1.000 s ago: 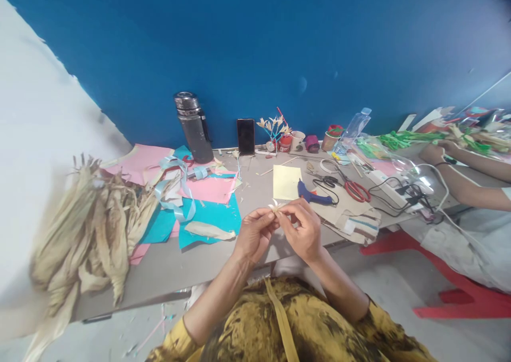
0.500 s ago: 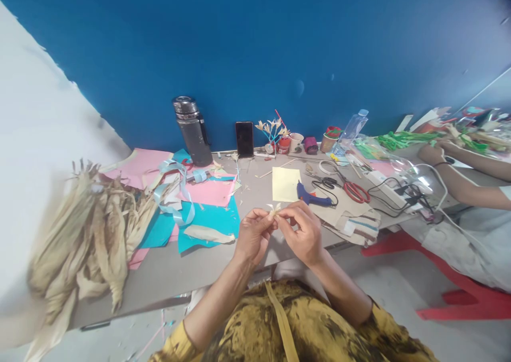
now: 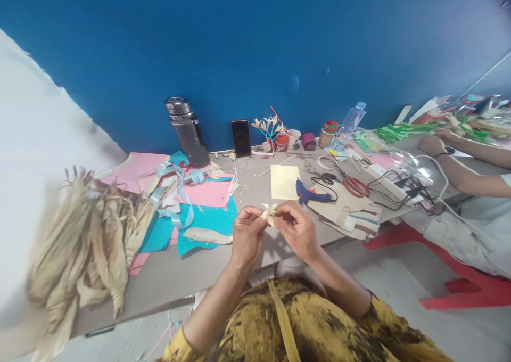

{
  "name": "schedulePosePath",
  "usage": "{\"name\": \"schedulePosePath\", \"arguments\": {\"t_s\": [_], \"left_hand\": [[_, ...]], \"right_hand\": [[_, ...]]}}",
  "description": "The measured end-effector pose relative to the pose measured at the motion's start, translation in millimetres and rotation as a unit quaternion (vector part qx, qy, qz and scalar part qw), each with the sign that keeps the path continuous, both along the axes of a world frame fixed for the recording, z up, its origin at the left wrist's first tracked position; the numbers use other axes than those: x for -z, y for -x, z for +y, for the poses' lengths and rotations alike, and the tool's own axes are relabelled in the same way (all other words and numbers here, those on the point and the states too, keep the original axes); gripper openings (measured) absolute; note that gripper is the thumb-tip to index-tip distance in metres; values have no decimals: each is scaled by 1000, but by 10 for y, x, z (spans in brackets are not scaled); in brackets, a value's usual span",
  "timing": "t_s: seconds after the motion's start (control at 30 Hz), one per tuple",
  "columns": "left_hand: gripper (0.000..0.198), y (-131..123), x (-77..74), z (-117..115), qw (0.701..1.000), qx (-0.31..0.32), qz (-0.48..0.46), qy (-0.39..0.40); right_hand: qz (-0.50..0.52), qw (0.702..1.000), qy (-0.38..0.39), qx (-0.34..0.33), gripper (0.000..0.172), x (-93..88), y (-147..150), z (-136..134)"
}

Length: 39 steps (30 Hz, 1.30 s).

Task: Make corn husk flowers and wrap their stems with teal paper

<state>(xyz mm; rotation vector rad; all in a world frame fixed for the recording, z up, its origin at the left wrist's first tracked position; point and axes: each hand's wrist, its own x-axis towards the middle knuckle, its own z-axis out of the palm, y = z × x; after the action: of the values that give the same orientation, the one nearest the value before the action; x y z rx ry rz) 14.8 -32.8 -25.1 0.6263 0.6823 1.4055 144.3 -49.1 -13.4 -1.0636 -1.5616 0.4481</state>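
Observation:
A small cream flower (image 3: 270, 214), its pointed petals spread, is pinched between my two hands over the table's front part. My left hand (image 3: 248, 234) grips it from the left with thumb and forefinger. From the right, my right hand (image 3: 297, 229) closes thumb and fingers on its other side. A pale strip of dried corn husk (image 3: 207, 236) lies on blue paper (image 3: 223, 213) left of my hands. Beyond my right hand are a blue glue gun (image 3: 313, 194) and a yellow paper sheet (image 3: 284, 181).
Bundled dried husks (image 3: 91, 245) fill the left end. A dark flask (image 3: 187, 133), a phone (image 3: 241, 138) and similar finished flowers (image 3: 270, 128) stand along the wall. Red-handled scissors (image 3: 356, 187), work gloves (image 3: 351, 218) and a power strip (image 3: 393, 183) lie right, near another person's arm (image 3: 463, 170).
The flower has turned and its petals now show spread open between my fingers. Both hands stay close together, shifted slightly left in view as the camera moved a little.

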Motion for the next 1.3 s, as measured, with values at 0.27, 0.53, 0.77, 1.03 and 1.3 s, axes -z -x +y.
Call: {"name": "schedulePosePath", "arguments": {"t_s": [0.27, 0.53, 0.77, 1.03, 1.3], "left_hand": [[28, -30, 99, 7, 1000, 3, 0, 12], [27, 29, 81, -15, 998, 52, -26, 23], [26, 120, 35, 2, 993, 119, -12, -6], [27, 155, 62, 18, 986, 164, 1, 12], [33, 137, 73, 51, 987, 157, 15, 15]], "right_hand": [[18, 1000, -1, -13, 9, 14, 41, 10], [14, 999, -17, -33, 10, -35, 38, -24], [12, 998, -3, -65, 9, -88, -27, -67], [122, 977, 150, -88, 12, 7, -56, -79], [135, 967, 188, -108, 19, 30, -68, -4]]}}
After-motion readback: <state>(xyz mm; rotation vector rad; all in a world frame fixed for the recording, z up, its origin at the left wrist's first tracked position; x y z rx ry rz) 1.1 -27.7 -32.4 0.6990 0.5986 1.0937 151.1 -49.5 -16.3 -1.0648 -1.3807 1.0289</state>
